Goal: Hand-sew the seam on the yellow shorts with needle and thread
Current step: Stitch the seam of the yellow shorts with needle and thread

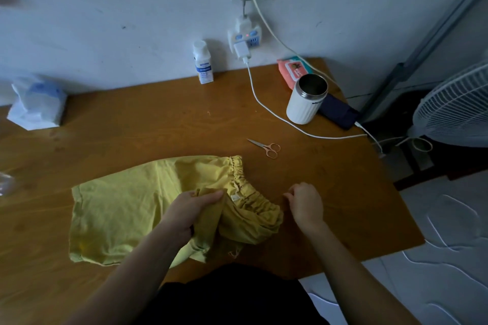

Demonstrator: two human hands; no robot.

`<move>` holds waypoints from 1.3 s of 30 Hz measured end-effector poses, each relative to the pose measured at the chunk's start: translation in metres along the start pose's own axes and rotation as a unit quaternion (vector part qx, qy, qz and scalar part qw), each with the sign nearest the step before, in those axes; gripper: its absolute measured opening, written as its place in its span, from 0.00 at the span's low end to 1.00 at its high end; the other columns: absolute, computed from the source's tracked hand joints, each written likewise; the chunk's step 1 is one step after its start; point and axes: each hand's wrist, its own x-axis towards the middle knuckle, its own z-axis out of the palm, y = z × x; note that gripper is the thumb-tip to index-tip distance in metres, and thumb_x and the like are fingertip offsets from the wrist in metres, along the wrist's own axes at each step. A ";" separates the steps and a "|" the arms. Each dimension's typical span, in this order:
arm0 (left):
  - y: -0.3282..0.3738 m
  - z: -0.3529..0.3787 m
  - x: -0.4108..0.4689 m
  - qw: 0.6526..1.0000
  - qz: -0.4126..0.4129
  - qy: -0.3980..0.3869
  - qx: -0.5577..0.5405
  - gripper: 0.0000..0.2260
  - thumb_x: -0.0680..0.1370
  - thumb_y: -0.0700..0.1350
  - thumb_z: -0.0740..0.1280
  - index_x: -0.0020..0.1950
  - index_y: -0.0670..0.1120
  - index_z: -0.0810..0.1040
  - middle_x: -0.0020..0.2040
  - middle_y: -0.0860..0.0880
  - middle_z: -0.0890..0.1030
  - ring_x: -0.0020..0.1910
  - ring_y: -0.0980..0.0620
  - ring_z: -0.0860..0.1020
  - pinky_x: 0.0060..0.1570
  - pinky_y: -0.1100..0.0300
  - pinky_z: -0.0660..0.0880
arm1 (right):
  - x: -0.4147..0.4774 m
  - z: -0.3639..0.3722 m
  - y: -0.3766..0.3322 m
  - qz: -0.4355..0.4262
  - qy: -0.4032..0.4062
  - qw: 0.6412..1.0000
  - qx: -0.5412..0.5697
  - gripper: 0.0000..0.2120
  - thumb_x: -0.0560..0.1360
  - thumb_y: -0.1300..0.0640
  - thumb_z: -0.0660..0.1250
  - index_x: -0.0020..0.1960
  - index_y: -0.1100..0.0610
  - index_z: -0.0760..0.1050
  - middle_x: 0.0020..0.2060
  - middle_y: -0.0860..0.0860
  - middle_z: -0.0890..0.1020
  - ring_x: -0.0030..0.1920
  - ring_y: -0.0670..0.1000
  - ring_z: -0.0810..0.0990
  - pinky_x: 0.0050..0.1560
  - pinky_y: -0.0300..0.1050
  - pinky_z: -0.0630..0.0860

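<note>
Yellow shorts bunched in one hand on the table

They lie spread on the near part of the wooden top, leg to the left, gathered elastic waistband to the right. The left hand grips a raised fold of cloth just beside the waistband. The right hand hovers just right of the waistband, fingers curled; whether they pinch anything cannot be told. Small scissors lie beyond the shorts, apart from them, and a white cup stands farther back

Table w/ shorts, scissors, mug
</note>
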 end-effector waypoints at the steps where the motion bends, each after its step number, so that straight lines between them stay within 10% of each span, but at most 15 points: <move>1: 0.000 0.000 0.000 1.000 -0.001 -0.003 0.000 0.08 0.68 0.40 0.74 0.44 0.37 0.81 0.36 0.42 0.85 0.33 0.46 0.84 0.26 0.59 0.78 | -0.001 0.001 -0.001 -0.006 0.001 1.000 -0.011 0.09 0.77 0.51 0.64 0.51 0.55 0.79 0.48 0.51 0.79 0.51 0.50 0.76 0.49 0.44 0.73; 12: 0.001 -0.010 -0.003 1.000 0.007 -0.006 -0.014 0.13 0.65 0.42 0.75 0.45 0.37 0.81 0.39 0.41 0.85 0.36 0.45 0.84 0.29 0.58 0.79 | -0.016 0.004 -0.016 -0.012 0.036 0.995 -0.097 0.14 0.80 0.62 0.49 0.53 0.57 0.74 0.52 0.53 0.78 0.52 0.51 0.75 0.50 0.43 0.72; 27: -0.002 -0.020 -0.019 1.000 0.018 -0.007 -0.010 0.07 0.68 0.40 0.75 0.41 0.38 0.83 0.40 0.40 0.85 0.36 0.45 0.84 0.29 0.59 0.79 | 0.004 -0.018 -0.027 -0.089 -0.083 0.975 -0.186 0.09 0.77 0.62 0.62 0.39 0.56 0.75 0.39 0.50 0.80 0.40 0.51 0.80 0.37 0.41 0.72; 39: 0.002 -0.023 -0.032 1.000 0.017 -0.007 -0.012 0.10 0.68 0.41 0.74 0.44 0.37 0.82 0.42 0.39 0.85 0.39 0.43 0.84 0.35 0.57 0.80 | -0.011 -0.047 -0.019 0.012 -0.139 0.945 0.296 0.05 0.76 0.57 0.65 0.44 0.55 0.79 0.38 0.47 0.80 0.37 0.44 0.76 0.34 0.36 0.69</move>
